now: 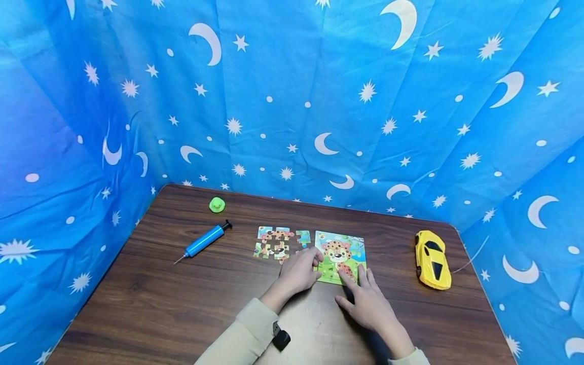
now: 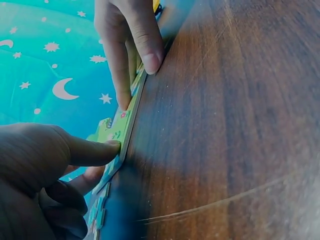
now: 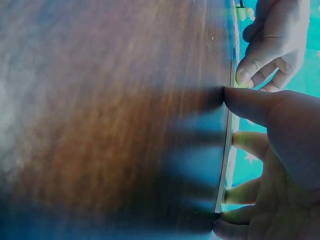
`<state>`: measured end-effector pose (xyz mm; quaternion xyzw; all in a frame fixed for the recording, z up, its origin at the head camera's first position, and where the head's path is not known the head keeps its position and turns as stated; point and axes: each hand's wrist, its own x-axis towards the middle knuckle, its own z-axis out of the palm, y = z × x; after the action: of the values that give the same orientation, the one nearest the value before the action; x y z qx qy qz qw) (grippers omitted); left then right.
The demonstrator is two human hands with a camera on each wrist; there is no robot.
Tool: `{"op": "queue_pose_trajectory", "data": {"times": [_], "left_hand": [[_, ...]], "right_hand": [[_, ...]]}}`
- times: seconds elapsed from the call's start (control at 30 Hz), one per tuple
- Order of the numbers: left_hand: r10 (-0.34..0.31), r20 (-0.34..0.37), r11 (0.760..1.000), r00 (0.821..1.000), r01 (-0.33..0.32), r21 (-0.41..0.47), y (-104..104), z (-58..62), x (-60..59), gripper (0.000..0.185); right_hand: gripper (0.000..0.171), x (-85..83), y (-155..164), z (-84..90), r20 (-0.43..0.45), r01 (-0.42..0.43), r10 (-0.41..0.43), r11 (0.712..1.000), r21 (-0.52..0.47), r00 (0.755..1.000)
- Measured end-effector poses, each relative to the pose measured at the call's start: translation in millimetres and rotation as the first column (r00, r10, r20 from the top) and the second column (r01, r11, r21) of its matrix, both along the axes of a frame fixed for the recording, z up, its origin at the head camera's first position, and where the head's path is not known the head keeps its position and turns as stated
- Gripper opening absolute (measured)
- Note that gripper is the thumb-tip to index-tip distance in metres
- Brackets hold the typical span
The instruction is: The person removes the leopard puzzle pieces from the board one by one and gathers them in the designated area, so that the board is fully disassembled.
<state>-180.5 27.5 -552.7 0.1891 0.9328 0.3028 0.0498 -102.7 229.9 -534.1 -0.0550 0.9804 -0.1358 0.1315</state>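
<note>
On the table (image 1: 159,304), the puzzle board (image 1: 349,246) is being pressed by both hands, left hand (image 1: 298,272) and right hand (image 1: 367,301), fingers extended; loose puzzle pieces (image 1: 276,243), pump (image 1: 205,241) and yellow car (image 1: 432,259) are being kept alongside.

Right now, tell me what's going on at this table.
A person is working on a leopard jigsaw puzzle board on a wooden table. The left hand presses on the board's left edge, fingers curled against it; the right hand lies flat, its fingers on the board's near edge. Loose joined puzzle pieces sit just left of the board. Farther left lie a blue pump and a green toy; a yellow toy car sits to the right.
</note>
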Motion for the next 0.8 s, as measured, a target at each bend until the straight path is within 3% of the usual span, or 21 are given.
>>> {"op": "queue_pose_trajectory", "data": {"times": [0.3,0.5,0.8], "left_hand": [[0.013,-0.072,0.992,0.997,-0.004,0.124,-1.2,-4.9,-1.3,0.012],[0.014,-0.118,0.976,0.993,0.012,0.219,-8.1,0.7,2.7,0.014],[0.05,-0.122,0.954,0.991,-0.011,0.301,-47.2,16.4,12.0,0.012]], "right_hand": [[0.068,1.1,1.5,1.0,-0.006,-0.003,0.003,1.0,0.008,1.0],[0.068,1.3,1.1,0.1,-0.006,-0.004,0.004,1.0,0.014,1.0],[0.069,0.3,0.7,-0.4,-0.003,-0.004,0.004,1.0,0.021,1.0]]}}
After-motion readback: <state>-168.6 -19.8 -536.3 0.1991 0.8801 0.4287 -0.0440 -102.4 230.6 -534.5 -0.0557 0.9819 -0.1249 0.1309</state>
